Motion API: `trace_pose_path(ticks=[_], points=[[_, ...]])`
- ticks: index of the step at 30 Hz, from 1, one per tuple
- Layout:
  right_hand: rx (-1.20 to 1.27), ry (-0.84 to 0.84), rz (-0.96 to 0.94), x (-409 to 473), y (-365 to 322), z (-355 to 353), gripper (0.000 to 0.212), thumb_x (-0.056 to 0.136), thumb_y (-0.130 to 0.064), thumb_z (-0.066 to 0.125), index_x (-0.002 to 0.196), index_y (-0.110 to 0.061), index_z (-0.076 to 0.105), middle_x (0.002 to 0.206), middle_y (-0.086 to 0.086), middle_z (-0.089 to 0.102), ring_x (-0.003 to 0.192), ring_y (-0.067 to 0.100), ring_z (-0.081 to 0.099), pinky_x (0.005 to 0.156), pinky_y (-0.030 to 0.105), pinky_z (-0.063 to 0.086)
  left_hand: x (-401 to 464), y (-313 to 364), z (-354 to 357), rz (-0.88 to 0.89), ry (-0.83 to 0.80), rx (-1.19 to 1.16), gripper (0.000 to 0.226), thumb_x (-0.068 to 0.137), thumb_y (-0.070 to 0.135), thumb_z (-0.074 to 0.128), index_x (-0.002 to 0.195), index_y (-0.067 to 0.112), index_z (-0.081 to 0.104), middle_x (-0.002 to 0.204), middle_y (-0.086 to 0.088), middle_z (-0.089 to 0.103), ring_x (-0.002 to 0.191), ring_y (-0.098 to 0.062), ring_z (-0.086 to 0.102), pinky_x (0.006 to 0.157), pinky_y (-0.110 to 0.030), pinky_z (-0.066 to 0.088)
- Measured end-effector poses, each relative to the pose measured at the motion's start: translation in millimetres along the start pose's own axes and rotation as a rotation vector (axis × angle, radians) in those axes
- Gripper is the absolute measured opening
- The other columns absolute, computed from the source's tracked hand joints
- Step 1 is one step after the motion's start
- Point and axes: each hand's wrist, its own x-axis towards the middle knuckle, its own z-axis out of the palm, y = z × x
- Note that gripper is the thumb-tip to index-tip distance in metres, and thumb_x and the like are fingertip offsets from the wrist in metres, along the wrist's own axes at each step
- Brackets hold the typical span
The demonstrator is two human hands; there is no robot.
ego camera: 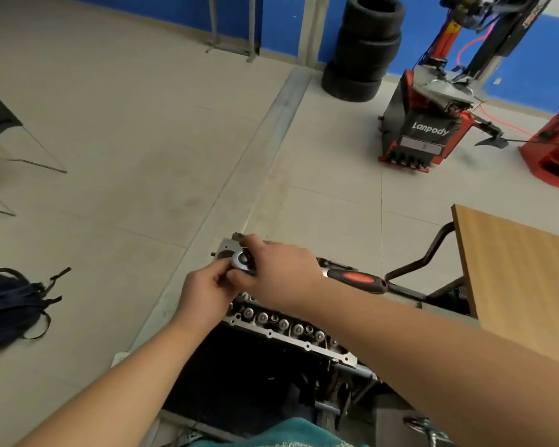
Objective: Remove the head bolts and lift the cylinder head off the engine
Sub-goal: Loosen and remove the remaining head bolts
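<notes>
Cylinder head (281,321) sat atop the engine on its stand, below both hands: right grip (279,269) closed around the ratchet (307,272) near its head, left grip (207,290) pinching beneath, seemingly steadying the socket on a far-end bolt.

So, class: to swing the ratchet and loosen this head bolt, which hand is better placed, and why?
Probably the right hand: it lies along the ratchet, nearest the red-and-black handle. The left hand only pinches at the ratchet's head, better suited to steadying it over the cylinder head.
</notes>
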Motion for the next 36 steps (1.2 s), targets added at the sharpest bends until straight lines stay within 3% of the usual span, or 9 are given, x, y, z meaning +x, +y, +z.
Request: trace_pose_path(ticks=[5,9,13,17,22,25,30,33,36], points=[[0.003,-0.014,0.248,8,-32,8,0.040,0.095,-0.063,0.046,0.100,-0.023,0.045,0.082,-0.004,0.058,0.069,0.022,0.057,0.054,0.033,0.036,9,-10,-8,0.061,-0.022,0.144,0.030,0.085,0.007,0.071,0.103,0.030,0.075,0.077,0.041,0.065,0.075,0.013,0.065,0.065,-0.006,0.048],[0.560,-0.121,0.479,3,-42,10,0.041,0.094,-0.059,0.056,0.111,-0.021,0.053,0.088,-0.004,0.063,0.069,0.012,0.061,0.052,0.029,0.039,18,-7,-22,0.017,-0.356,-0.060,0.008,0.075,0.034,0.066,0.076,0.032,0.073,0.071,0.010,0.067,0.067,-0.014,0.059,0.066,-0.033,0.048],[0.416,-0.020,0.496,-8,-56,23,0.038,0.092,-0.067,0.041,0.097,-0.030,0.046,0.081,-0.008,0.061,0.071,0.011,0.060,0.053,0.031,0.037,24,-5,-22,0.074,-0.547,0.117,0.032,0.085,0.024,0.050,0.080,0.048,0.069,0.071,0.022,0.068,0.061,0.007,0.055,0.064,-0.017,0.049],[0.003,-0.122,0.074,6,-23,6,0.050,0.090,-0.078,0.041,0.091,-0.028,0.037,0.078,-0.005,0.059,0.068,0.023,0.061,0.051,0.033,0.037,27,-4,-28,0.079,-0.541,0.249,0.046,0.093,0.012,0.053,0.084,0.056,0.062,0.076,0.032,0.067,0.064,0.012,0.058,0.056,-0.012,0.045],[-0.255,-0.154,-0.485,33,5,-20,0.052,0.097,-0.065,0.058,0.111,-0.015,0.059,0.083,0.005,0.066,0.061,0.027,0.050,0.055,0.032,0.039,24,-1,-32,0.186,-0.463,0.206,0.056,0.095,0.013,0.061,0.089,0.069,0.059,0.084,0.042,0.065,0.080,0.019,0.061,0.069,0.000,0.042],[-0.237,-0.111,-0.309,23,-13,-9,0.049,0.096,-0.071,0.050,0.103,-0.022,0.047,0.081,-0.001,0.060,0.061,0.025,0.052,0.051,0.030,0.033,26,-8,-36,0.222,-0.442,0.222,0.062,0.095,0.010,0.060,0.085,0.072,0.059,0.086,0.043,0.064,0.084,0.017,0.061,0.071,-0.001,0.044],[0.504,-0.016,0.596,-12,-48,24,0.036,0.091,-0.066,0.050,0.091,-0.031,0.042,0.080,-0.004,0.064,0.067,0.017,0.064,0.053,0.034,0.045,33,-6,-34,0.190,-0.570,0.162,0.029,0.092,0.027,0.058,0.081,0.052,0.068,0.078,0.023,0.071,0.070,0.005,0.066,0.061,-0.010,0.048],[0.465,0.007,0.581,-7,-52,24,0.031,0.091,-0.061,0.049,0.085,-0.032,0.042,0.075,-0.005,0.062,0.063,0.016,0.061,0.053,0.033,0.043,41,-6,-34,0.145,-0.593,0.151,0.022,0.079,0.044,0.049,0.084,0.044,0.071,0.076,0.017,0.072,0.067,0.003,0.064,0.059,-0.013,0.049],[0.212,-0.123,0.239,7,-32,8,0.037,0.093,-0.064,0.052,0.086,-0.031,0.036,0.076,-0.006,0.059,0.065,0.019,0.060,0.052,0.034,0.043,49,-8,-38,0.148,-0.615,0.166,0.021,0.086,0.028,0.062,0.088,0.047,0.071,0.082,0.019,0.073,0.072,0.007,0.065,0.060,-0.014,0.051]])
